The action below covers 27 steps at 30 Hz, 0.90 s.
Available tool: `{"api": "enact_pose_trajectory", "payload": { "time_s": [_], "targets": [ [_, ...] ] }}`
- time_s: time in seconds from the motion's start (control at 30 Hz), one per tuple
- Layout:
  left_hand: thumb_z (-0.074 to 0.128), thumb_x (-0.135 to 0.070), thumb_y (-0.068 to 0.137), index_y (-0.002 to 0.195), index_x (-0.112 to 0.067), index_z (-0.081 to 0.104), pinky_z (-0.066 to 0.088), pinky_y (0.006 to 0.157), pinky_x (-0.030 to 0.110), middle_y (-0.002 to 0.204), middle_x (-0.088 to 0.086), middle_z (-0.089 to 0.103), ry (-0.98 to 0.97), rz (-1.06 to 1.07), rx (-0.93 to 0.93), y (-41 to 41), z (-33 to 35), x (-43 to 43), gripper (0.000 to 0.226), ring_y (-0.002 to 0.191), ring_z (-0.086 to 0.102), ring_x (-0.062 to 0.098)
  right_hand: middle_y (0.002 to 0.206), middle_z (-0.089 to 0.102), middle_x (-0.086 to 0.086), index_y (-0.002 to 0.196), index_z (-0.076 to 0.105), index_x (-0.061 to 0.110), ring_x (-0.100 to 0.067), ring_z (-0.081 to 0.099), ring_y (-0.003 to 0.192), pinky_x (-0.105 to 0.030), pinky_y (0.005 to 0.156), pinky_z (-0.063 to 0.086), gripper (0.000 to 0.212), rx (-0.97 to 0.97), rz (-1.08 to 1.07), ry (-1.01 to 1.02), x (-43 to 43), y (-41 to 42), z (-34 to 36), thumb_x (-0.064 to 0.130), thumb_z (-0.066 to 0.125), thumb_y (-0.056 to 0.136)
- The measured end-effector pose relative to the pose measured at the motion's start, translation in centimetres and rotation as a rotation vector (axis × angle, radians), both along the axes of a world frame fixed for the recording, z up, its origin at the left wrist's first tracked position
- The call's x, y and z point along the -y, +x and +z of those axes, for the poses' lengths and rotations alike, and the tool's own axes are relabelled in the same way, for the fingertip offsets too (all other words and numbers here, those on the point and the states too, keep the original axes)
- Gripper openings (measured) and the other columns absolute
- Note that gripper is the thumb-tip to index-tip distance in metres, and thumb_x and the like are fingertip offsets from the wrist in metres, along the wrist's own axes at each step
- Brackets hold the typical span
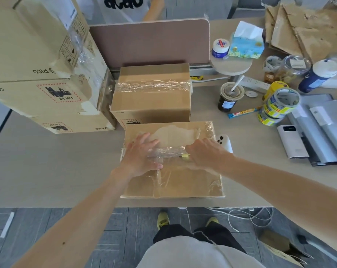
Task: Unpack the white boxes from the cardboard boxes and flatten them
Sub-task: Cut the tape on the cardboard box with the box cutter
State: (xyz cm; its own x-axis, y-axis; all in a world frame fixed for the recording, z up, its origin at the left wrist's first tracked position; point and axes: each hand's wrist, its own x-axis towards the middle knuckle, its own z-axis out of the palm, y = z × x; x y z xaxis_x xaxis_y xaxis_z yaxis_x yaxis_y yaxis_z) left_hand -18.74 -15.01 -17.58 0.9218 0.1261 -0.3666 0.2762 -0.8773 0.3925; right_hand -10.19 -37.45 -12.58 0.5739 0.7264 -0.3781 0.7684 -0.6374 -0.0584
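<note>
A closed cardboard box [175,182] wrapped in clear tape lies on the table right in front of me. My left hand [142,153] rests flat on its top, fingers spread over the taped middle seam. My right hand [206,151] is curled and pinches a small yellow tool [185,156] whose tip sits on that seam. A second taped cardboard box [152,101] stands just behind the first, touching it. No white box shows.
Large stacked cardboard boxes [38,55] fill the left. A white controller [224,142] lies beside the near box. Right side holds tape rolls [279,105], a drink cup [230,97], a power bank [291,142], and torn cardboard [308,29]. A person [125,8] sits behind the divider [150,41].
</note>
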Motion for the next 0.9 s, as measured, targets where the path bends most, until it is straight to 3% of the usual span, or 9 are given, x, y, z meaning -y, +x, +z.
{"api": "enact_pose_trajectory", "payload": {
  "time_s": [0.13,0.17,0.23,0.27,0.33,0.5,0.57,0.7,0.9],
  "targets": [
    [0.084,-0.050,0.072,0.152,-0.037,0.036,0.000,0.124,0.044,0.167,-0.007,0.005,-0.019,0.019,-0.007,0.0,0.2,0.1,0.094,0.153,-0.009,0.013,0.092,0.062,-0.010,0.101,0.059,0.013,-0.032,0.063,0.090,-0.030,0.059,0.037,0.062,0.008,0.003,-0.048,0.7,0.3,0.5,0.072,0.042,0.088],
    [0.084,-0.050,0.071,0.151,-0.037,0.037,0.000,0.124,0.044,0.167,-0.007,0.006,-0.027,0.025,-0.006,0.0,0.3,0.1,0.094,0.153,-0.009,0.013,0.091,0.062,-0.008,0.099,0.059,0.016,-0.029,0.063,0.090,-0.028,0.053,0.030,0.051,0.027,0.001,-0.053,1.0,0.3,0.7,0.065,0.047,0.091],
    [0.085,-0.049,0.071,0.151,-0.037,0.038,0.002,0.124,0.044,0.166,-0.007,0.006,-0.034,0.030,-0.004,0.0,0.3,0.1,0.094,0.153,-0.008,0.012,0.087,0.058,-0.004,0.098,0.058,0.019,-0.028,0.064,0.093,-0.027,0.052,0.026,0.011,0.025,-0.021,-0.080,1.5,0.3,1.2,0.025,0.061,0.089],
    [0.085,-0.049,0.071,0.150,-0.037,0.038,0.002,0.124,0.044,0.166,-0.006,0.007,-0.031,0.029,-0.003,0.0,0.3,0.1,0.094,0.153,-0.008,0.012,0.088,0.057,-0.005,0.101,0.058,0.017,-0.028,0.064,0.095,-0.030,0.053,0.029,0.021,0.010,-0.030,-0.098,1.6,0.3,1.5,0.009,0.061,0.082],
    [0.086,-0.048,0.070,0.150,-0.035,0.039,0.004,0.124,0.044,0.166,-0.005,0.008,-0.023,0.025,0.003,0.0,0.4,0.2,0.093,0.153,-0.007,0.013,0.089,0.056,-0.006,0.106,0.059,0.014,-0.030,0.063,0.096,-0.030,0.054,0.029,0.033,0.002,-0.033,-0.102,1.9,0.3,1.8,0.001,0.059,0.076],
    [0.086,-0.048,0.070,0.150,-0.035,0.041,0.005,0.124,0.044,0.166,-0.005,0.008,-0.021,0.031,-0.001,0.1,0.6,0.3,0.093,0.153,-0.006,0.012,0.070,0.038,0.004,0.107,0.060,0.015,-0.023,0.047,0.074,-0.024,0.053,0.026,0.034,0.039,-0.019,-0.077,2.2,0.5,1.6,0.002,0.061,0.075],
    [0.087,-0.048,0.069,0.149,-0.035,0.041,0.005,0.124,0.044,0.166,-0.005,0.009,-0.025,0.037,0.004,0.1,0.5,0.3,0.093,0.153,-0.005,0.012,0.067,0.034,0.006,0.105,0.060,0.017,-0.022,0.044,0.069,-0.027,0.063,0.038,0.035,0.039,-0.025,-0.077,2.7,0.8,0.9,0.003,0.064,0.073],
    [0.086,-0.049,0.069,0.149,-0.035,0.041,0.005,0.123,0.043,0.166,-0.005,0.009,-0.011,0.032,0.001,0.1,0.6,0.4,0.093,0.153,-0.005,0.012,0.088,0.061,-0.002,0.108,0.060,0.018,-0.028,0.063,0.082,-0.035,0.075,0.046,0.021,0.062,-0.022,-0.056,3.6,1.2,-0.5,0.014,0.058,0.087],
    [0.087,-0.046,0.071,0.150,-0.035,0.041,0.010,0.124,0.046,0.166,-0.008,0.009,-0.022,0.050,-0.015,0.1,1.2,0.6,0.092,0.153,-0.001,0.013,0.100,0.065,-0.008,0.112,0.060,0.017,-0.032,0.064,0.091,-0.034,0.079,0.046,0.021,0.082,-0.002,-0.077,4.7,1.5,-0.5,0.026,0.056,0.093]
  ]
}}
